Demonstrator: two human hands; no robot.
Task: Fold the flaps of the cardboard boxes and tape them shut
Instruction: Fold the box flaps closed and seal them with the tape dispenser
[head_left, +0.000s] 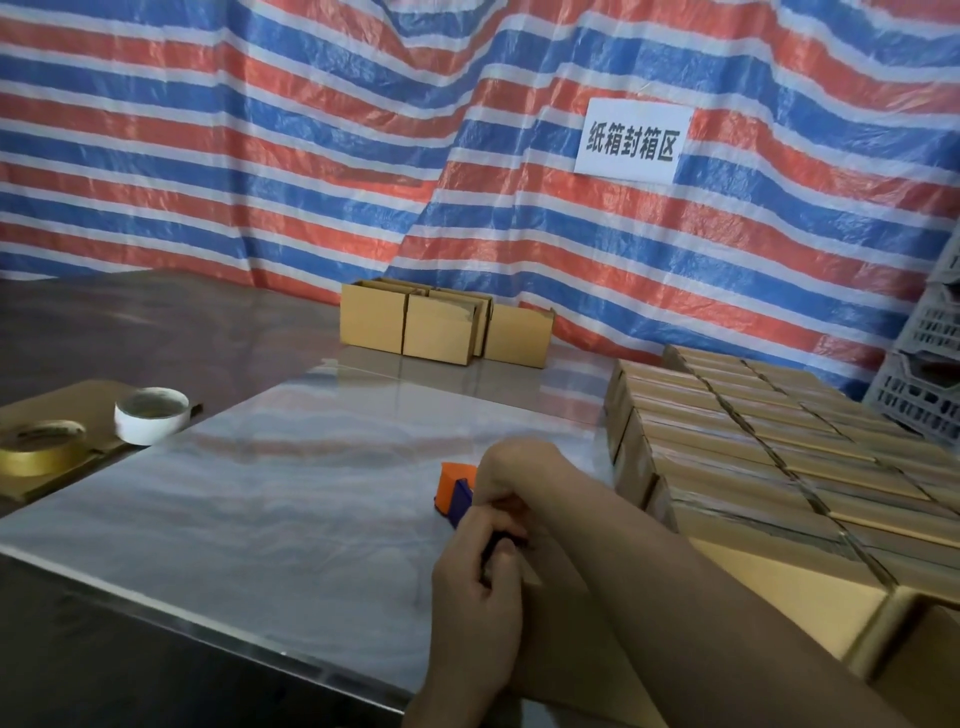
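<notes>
Left hand (475, 592): grip clamped on dispenser (453, 491) handle, mid tabletop (260, 493). Right hand (511, 475) over dispenser, grip unclear. Three boxes (441, 327) beyond dispenser: flaps down, tape uncertain. Stack (779, 447) right of dispenser looks sealed. No box under dispenser; taping pending.

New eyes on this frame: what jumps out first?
The red, blue and white striped tarp fills the whole backdrop, with a white sign on it at upper right. At bottom centre, the left hand and the right hand both grip an orange and blue tape dispenser on the glossy table. Flattened cardboard boxes lie stacked in rows at the right.
</notes>
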